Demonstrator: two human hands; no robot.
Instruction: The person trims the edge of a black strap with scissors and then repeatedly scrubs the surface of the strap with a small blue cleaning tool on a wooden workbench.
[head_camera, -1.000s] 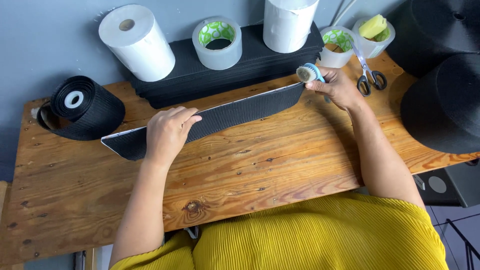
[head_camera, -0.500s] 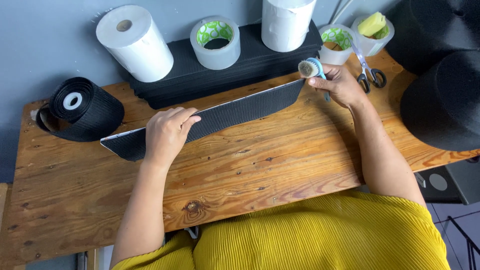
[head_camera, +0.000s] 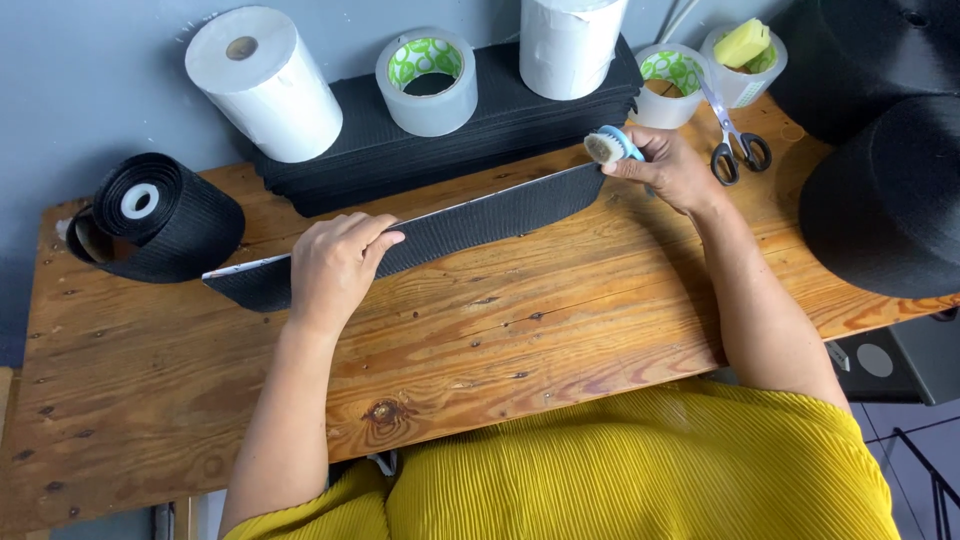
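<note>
Bright, even daylight; soft shadows; sharp focus throughout.

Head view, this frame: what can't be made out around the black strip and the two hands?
- Black strip: its middle is hidden under the left hand.
- Small brush: its handle is hidden inside the right hand.
- Black stack: partly hidden behind the tape roll; its layer count is too fine to tell.
- Black rolls: cut off by the right edge.

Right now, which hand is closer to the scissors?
Right. The right hand holds a small brush just left of the scissors, almost touching them. The left hand presses the black strip far to their left.
</note>
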